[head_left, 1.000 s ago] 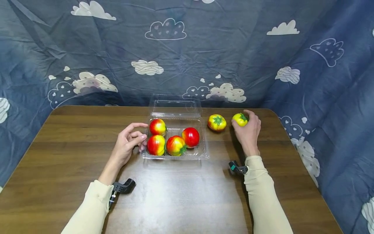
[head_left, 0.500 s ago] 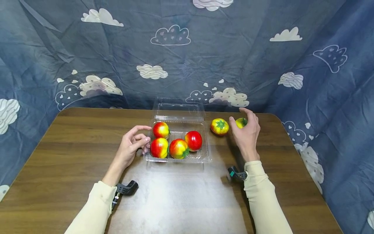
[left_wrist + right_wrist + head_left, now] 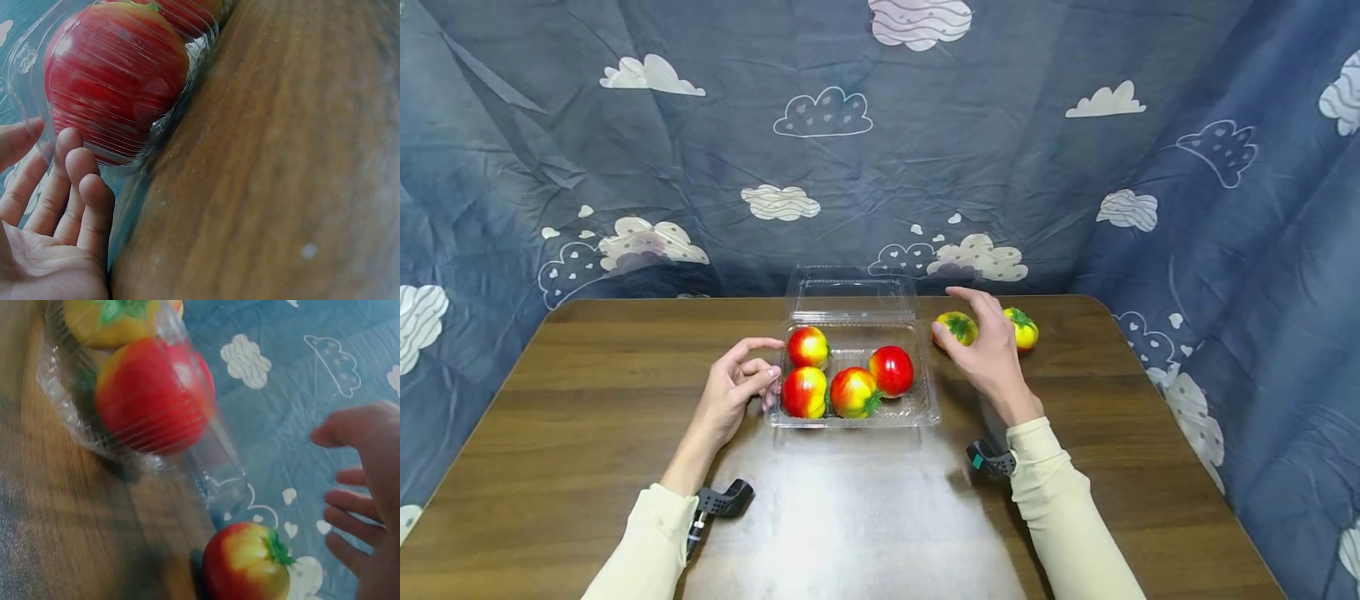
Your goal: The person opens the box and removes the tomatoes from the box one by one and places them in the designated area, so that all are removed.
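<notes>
A clear plastic clamshell box (image 3: pixel 928 412) stands with its lid (image 3: pixel 853 292) raised at the back. Inside are several red-and-yellow tomatoes with green leafy tops, among them a mostly red tomato (image 3: pixel 891 371) at the right. My left hand (image 3: pixel 732 387) holds the box's left rim, thumb above and other fingers below; the left wrist view shows these fingertips against the plastic (image 3: pixel 119 159). My right hand (image 3: pixel 988 350) is spread above a loose tomato (image 3: pixel 958 327) beside the box. A gap separates the fingers from this tomato (image 3: pixel 247 565) in the right wrist view. Another loose tomato (image 3: pixel 1022 331) lies right of the hand.
A brown wooden table (image 3: pixel 572 392) carries everything, with a rounded far edge just behind the box. Behind it hangs a blue cloth (image 3: pixel 722 150) printed with clouds. Each wrist wears a dark strap-mounted device (image 3: pixel 726 498).
My right hand has released the far-right tomato and moved left, over the tomato nearer the box. My left hand stays at the box rim. The head view has shifted slightly.
</notes>
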`<state>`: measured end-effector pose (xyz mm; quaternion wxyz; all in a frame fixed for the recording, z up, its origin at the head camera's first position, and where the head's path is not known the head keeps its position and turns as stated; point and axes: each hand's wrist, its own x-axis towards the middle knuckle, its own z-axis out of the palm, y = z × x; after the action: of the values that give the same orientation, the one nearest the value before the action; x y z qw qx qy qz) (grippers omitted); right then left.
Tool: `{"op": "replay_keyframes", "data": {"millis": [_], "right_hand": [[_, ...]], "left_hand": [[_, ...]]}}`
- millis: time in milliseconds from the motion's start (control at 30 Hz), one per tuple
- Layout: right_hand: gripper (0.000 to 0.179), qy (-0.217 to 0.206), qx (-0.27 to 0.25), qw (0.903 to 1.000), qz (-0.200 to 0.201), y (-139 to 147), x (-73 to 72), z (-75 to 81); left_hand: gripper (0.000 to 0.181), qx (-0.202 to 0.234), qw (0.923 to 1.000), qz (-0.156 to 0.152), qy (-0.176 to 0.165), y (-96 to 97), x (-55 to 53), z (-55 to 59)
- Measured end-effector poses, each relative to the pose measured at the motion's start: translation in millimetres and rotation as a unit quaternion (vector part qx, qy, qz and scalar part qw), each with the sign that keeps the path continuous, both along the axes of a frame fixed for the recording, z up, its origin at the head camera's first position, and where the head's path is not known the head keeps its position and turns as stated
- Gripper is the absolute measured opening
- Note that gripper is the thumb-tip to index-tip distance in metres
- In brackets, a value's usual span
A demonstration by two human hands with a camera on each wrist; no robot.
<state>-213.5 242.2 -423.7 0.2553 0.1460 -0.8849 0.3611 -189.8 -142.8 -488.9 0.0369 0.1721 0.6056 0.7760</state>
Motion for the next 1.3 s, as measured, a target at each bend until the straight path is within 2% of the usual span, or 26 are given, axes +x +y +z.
{"op": "replay_keyframes", "data": {"millis": [200, 500, 767, 967, 1300], "right_hand": [[0.055, -0.028, 0.039, 0.9954, 0.083, -6, 4.9, 4.2], [0.058, -0.049, 0.086, 0.9825, 0.158, -19, 13.7, 6.0], [0.060, -0.081, 0.128, 0.9702, 0.189, -35, 18.9, 5.5], [0.062, -0.087, 0.158, 0.9619, 0.205, -42, 22.3, 3.0], [0.064, -0.103, 0.181, 0.9549, 0.212, -44, 23.6, 2.4]], "left_hand": [[0.038, 0.009, 1.0000, 0.001, 0.005, 1.1, 1.2, 0.0], [0.039, 0.017, 0.9998, -0.004, 0.004, 2.9, 1.7, -2.1], [0.038, 0.022, 0.9997, -0.005, 0.008, 3.1, 0.5, -3.5], [0.038, 0.024, 0.9997, -0.004, 0.009, 3.9, 0.3, -3.3], [0.039, 0.023, 0.9997, -0.005, 0.005, 3.9, 1.2, -1.9]]}}
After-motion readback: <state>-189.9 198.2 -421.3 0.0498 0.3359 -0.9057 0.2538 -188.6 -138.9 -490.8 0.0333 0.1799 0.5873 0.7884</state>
